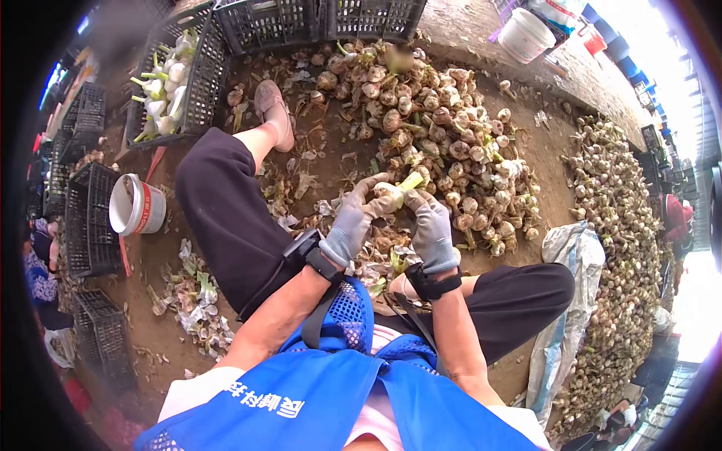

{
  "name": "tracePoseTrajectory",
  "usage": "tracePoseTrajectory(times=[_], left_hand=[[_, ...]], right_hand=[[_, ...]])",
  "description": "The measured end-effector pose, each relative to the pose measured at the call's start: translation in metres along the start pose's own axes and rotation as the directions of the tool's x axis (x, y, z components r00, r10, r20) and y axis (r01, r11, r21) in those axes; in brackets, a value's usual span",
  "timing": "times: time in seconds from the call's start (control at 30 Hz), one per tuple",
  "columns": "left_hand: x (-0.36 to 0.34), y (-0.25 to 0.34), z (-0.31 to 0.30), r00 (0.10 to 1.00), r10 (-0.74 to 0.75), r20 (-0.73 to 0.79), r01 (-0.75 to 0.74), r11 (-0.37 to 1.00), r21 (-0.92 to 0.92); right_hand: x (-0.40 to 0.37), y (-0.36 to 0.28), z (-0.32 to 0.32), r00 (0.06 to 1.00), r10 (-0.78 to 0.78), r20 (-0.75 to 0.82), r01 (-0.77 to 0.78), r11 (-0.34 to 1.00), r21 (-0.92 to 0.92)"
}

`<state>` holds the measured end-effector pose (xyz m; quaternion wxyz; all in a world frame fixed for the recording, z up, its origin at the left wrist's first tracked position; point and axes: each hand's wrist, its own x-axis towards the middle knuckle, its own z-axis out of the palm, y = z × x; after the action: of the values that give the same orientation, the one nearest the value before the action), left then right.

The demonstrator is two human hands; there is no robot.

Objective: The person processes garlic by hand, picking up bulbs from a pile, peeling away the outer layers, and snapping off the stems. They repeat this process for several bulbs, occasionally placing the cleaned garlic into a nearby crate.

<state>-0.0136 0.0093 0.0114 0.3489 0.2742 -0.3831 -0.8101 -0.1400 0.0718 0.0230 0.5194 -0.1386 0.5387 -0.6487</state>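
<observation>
Both my hands wear grey gloves and meet in front of me over one garlic bulb (387,192). My left hand (357,210) is closed around the bulb. On its green stem, pointing up and to the right, the fingers of my right hand (430,222) are pinched. Just beyond my hands lies a big heap of unpeeled garlic (444,128) with dry, dirty skins. Loose peelings (368,255) are scattered on the ground beneath my hands and between my legs.
A black crate (201,98) at upper left holds white, cleaned garlic. Beside my left leg stands a white bucket (139,204). More black crates (90,218) line the left. At right, a white sack (568,286) lies before a long garlic pile (617,263). Another bucket (525,36) is at the top.
</observation>
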Motion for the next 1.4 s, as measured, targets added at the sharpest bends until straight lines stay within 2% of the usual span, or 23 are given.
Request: tracePoseTrajectory(times=[0.07,0.1,0.2,0.23,0.3,0.33,0.53,0.6,0.7,0.73,0.8,0.93,1.0,1.03,1.1,1.13,1.2,1.23,1.27,1.3,1.33,1.37,1.4], left_hand=[[0.000,0.004,-0.008,0.996,-0.089,0.014,0.090,0.993,-0.081],[-0.001,0.002,-0.011,0.993,-0.113,0.041,0.117,0.984,-0.138],[0.000,0.001,-0.010,0.993,-0.052,0.106,0.076,0.968,-0.238],[-0.001,0.002,-0.008,0.993,-0.056,0.106,0.080,0.969,-0.235],[-0.001,0.004,-0.003,0.989,-0.124,0.079,0.146,0.872,-0.467],[-0.002,0.005,-0.003,0.989,-0.127,0.076,0.148,0.871,-0.468],[0.005,-0.009,-0.011,0.982,-0.114,0.150,0.159,0.929,-0.333],[0.002,-0.004,-0.001,0.994,-0.109,0.023,0.111,0.936,-0.333],[0.001,-0.011,-0.008,0.996,-0.080,0.026,0.084,0.965,-0.248],[0.001,-0.011,-0.010,0.997,-0.080,0.025,0.083,0.965,-0.249],[0.002,-0.011,-0.010,0.985,-0.169,0.040,0.169,0.874,-0.456],[0.002,-0.006,-0.007,0.986,-0.157,0.046,0.162,0.882,-0.443],[0.003,-0.002,-0.004,0.997,-0.058,0.047,0.066,0.977,-0.201],[0.002,0.002,0.000,0.997,-0.058,0.051,0.067,0.977,-0.204],[-0.003,0.010,0.009,0.997,0.080,0.018,-0.082,0.983,0.163],[0.000,0.002,0.003,0.997,0.074,0.021,-0.076,0.984,0.163],[0.007,-0.009,-0.011,0.999,0.047,0.005,-0.047,0.999,0.005],[-0.003,-0.007,-0.012,0.998,0.041,-0.044,-0.035,0.993,0.115],[-0.005,-0.006,-0.014,0.998,0.048,-0.047,-0.042,0.992,0.115],[-0.005,-0.003,-0.016,0.979,-0.183,-0.090,0.178,0.982,-0.057],[-0.005,-0.002,-0.017,0.908,-0.408,-0.089,0.379,0.895,-0.233],[0.001,-0.006,-0.012,0.877,-0.463,-0.130,0.407,0.859,-0.312],[0.004,-0.007,-0.015,0.878,-0.461,-0.128,0.405,0.859,-0.314]], right_hand=[[-0.004,-0.006,0.009,0.999,0.041,0.021,-0.042,0.999,0.024],[-0.002,-0.009,0.008,0.998,0.035,0.053,-0.033,0.998,-0.044],[-0.003,-0.016,0.011,0.994,0.035,0.105,-0.023,0.993,-0.116],[-0.003,-0.014,0.010,0.992,0.043,0.119,-0.038,0.998,-0.041],[0.000,-0.008,0.005,0.992,0.034,0.122,-0.028,0.998,-0.054],[0.000,-0.007,0.004,0.991,0.023,0.128,-0.014,0.997,-0.070],[0.003,-0.011,0.003,0.998,0.034,0.061,-0.031,0.998,-0.048],[-0.001,-0.016,0.011,0.997,-0.023,0.067,0.034,0.987,-0.160],[0.004,-0.010,0.002,0.994,0.016,0.110,0.005,0.983,-0.184],[0.004,-0.009,0.002,0.990,0.026,0.141,-0.002,0.987,-0.162],[0.002,-0.010,0.000,0.987,0.046,0.151,-0.025,0.990,-0.137],[0.000,-0.015,-0.001,0.978,0.053,0.202,-0.053,0.999,-0.009],[-0.003,-0.021,0.002,0.965,0.061,0.254,-0.069,0.997,0.023],[-0.004,-0.022,0.004,0.978,0.058,0.203,-0.066,0.997,0.032],[-0.004,-0.018,0.004,0.990,0.044,0.131,-0.049,0.998,0.032],[0.000,-0.011,0.001,0.997,0.033,0.064,-0.033,0.999,-0.008],[0.002,-0.001,0.004,0.997,-0.020,0.074,0.018,0.999,0.033],[0.001,0.000,0.006,0.999,0.004,0.048,0.003,0.989,-0.145],[0.005,0.004,0.006,0.998,0.002,0.055,0.006,0.989,-0.147],[0.012,0.014,0.004,0.979,-0.190,0.070,0.202,0.893,-0.403],[0.018,0.024,0.001,0.921,-0.365,0.134,0.366,0.694,-0.620],[0.025,0.033,-0.003,0.874,-0.453,0.173,0.447,0.614,-0.651],[0.024,0.030,-0.003,0.873,-0.454,0.175,0.449,0.611,-0.652]])
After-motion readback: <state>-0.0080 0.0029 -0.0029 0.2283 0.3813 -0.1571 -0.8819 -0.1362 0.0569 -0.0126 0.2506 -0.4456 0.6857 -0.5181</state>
